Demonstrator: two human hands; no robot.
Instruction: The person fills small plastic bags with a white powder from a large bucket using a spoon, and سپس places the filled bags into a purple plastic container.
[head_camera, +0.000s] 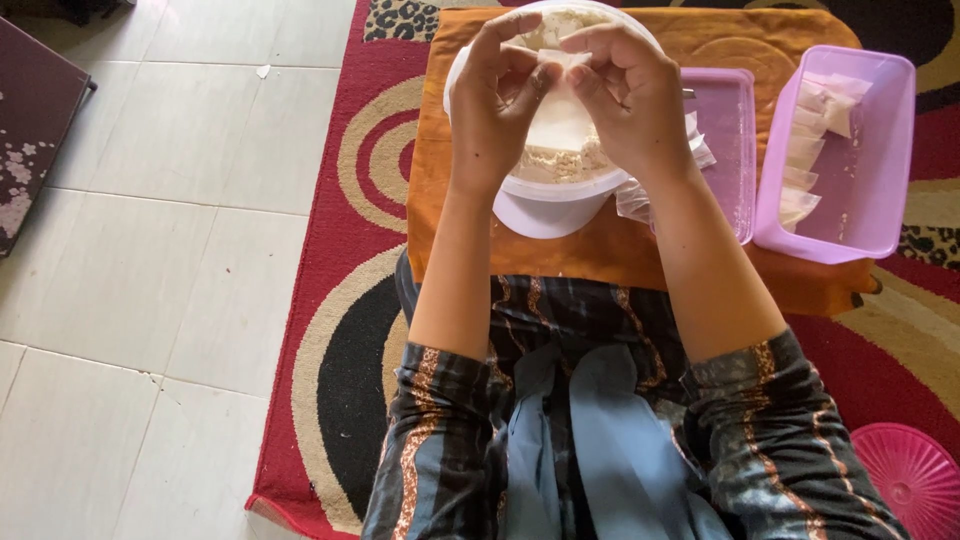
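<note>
Both hands are raised over a white bowl (545, 200) of pale, crumbly powder that sits on an orange cloth (620, 250) spread over a red patterned rug (330, 250). The left hand (500, 105) and the right hand (630, 95) each pinch the top edge of a small clear plastic pouch (560, 120), thumbs and forefingers closed on its mouth, so the pouch hangs between them directly above the bowl, near the cloth's far edge. It looks partly filled with the same pale powder. Just right of the bowl lies a flat pink lid (725, 150) with loose empty pouches (640, 200) tucked beside it, and further toward the cloth's right edge stands a pink rectangular tub (860, 190) holding finished packets (815, 130) stacked along its left wall. A round pink lid (915, 480) rests on the rug by the person's right knee. Judging by the grip, the mouth is being worked shut; doing this well means keeping the pouch upright over the bowl so spills fall back in, pressing air out first, and keeping powder clear of the edge being folded.
</note>
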